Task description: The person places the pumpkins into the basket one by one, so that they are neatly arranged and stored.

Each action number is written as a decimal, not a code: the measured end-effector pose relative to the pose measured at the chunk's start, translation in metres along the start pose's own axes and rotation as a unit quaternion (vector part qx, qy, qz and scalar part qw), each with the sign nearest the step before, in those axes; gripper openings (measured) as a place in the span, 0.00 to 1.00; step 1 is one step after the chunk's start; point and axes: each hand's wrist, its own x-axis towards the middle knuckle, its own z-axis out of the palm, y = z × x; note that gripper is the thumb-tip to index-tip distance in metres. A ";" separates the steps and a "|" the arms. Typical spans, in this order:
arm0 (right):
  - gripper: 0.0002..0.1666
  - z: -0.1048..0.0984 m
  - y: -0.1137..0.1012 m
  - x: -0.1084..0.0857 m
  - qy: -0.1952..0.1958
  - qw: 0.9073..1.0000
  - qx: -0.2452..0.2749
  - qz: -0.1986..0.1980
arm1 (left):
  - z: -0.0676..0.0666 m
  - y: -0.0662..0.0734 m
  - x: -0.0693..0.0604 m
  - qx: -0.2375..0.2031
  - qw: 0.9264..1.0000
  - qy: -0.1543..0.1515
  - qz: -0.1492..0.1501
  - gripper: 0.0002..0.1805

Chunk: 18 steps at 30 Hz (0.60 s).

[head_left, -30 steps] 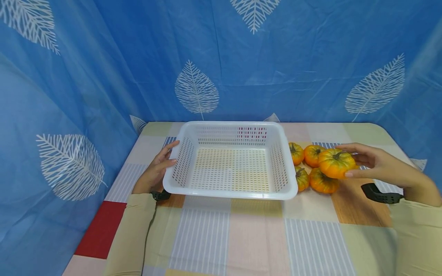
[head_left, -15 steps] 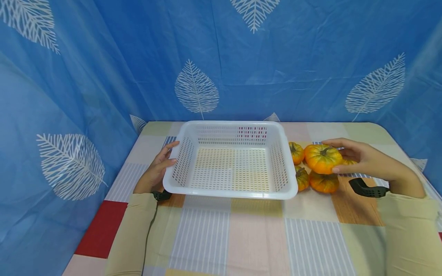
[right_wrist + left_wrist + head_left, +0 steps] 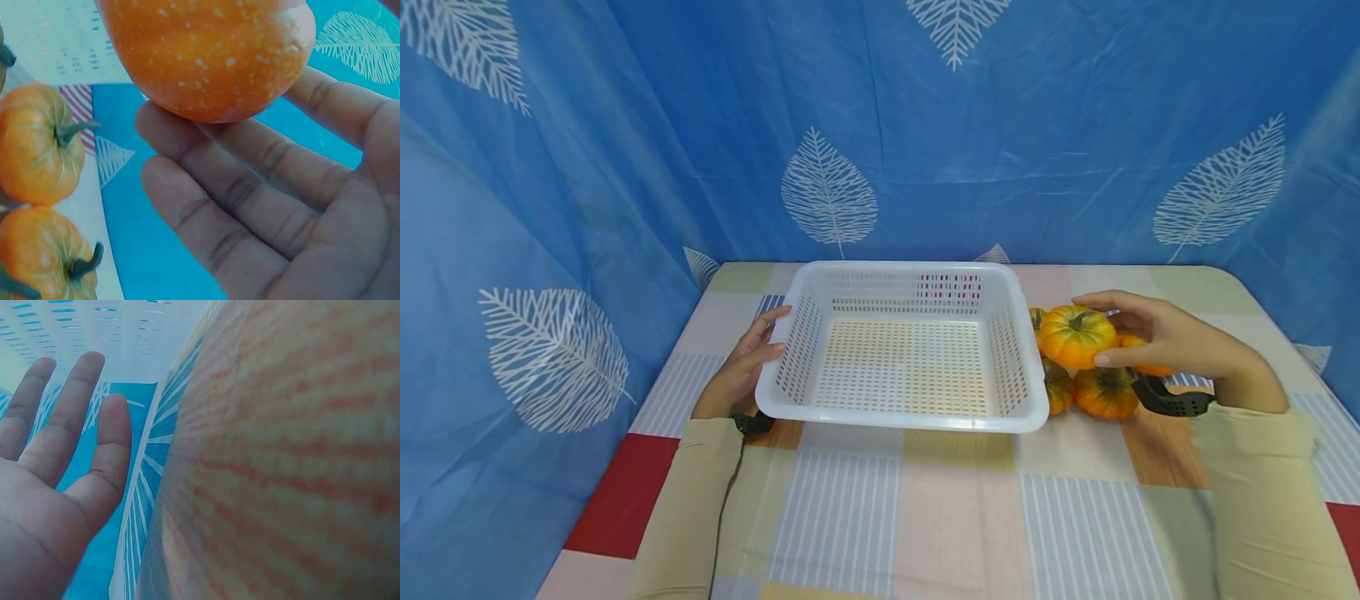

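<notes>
My right hand (image 3: 1180, 333) grips a small orange-and-yellow pumpkin (image 3: 1077, 336) between thumb and fingers, above other pumpkins. In the right wrist view the fingertips lie under and along the held pumpkin (image 3: 212, 62). Left of it stands a white perforated plastic basket (image 3: 902, 422) with nothing inside. My left hand (image 3: 736, 367) rests at the basket's left side, its fingertips at the rim. The left wrist view has its fingers (image 3: 65, 425) fairly straight and spread, by the basket wall (image 3: 125, 337).
Several more pumpkins lie to the right of the basket, such as a front one (image 3: 1107, 393) and one by the basket wall (image 3: 1057, 386). A patchwork tablecloth (image 3: 955, 517) covers the table. A blue leaf-patterned curtain (image 3: 925, 167) hangs behind and at the left.
My right hand has carried the gripped pumpkin to the left, towards the basket, over the other pumpkins. My left hand and the basket have stayed where they were.
</notes>
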 end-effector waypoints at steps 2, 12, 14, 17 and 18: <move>0.40 0.002 -0.002 0.004 -0.002 1.000 0.000 -0.004 | 0.000 0.001 0.000 -0.002 1.000 0.000 -0.002 0.32; 0.40 0.012 -0.012 0.024 -0.004 1.000 -0.013 -0.021 | 0.002 0.001 0.000 0.000 1.000 0.003 -0.006 0.32; 0.41 0.014 -0.015 0.027 -0.006 1.000 -0.020 -0.018 | 0.001 0.000 0.001 0.001 1.000 0.000 -0.002 0.32; 0.40 0.016 -0.021 0.032 -0.016 1.000 -0.017 -0.003 | 0.001 -0.001 0.001 0.000 1.000 0.000 0.001 0.32; 0.40 0.017 -0.024 0.033 -0.021 1.000 -0.014 0.004 | 0.000 -0.001 0.001 0.000 1.000 0.000 0.001 0.32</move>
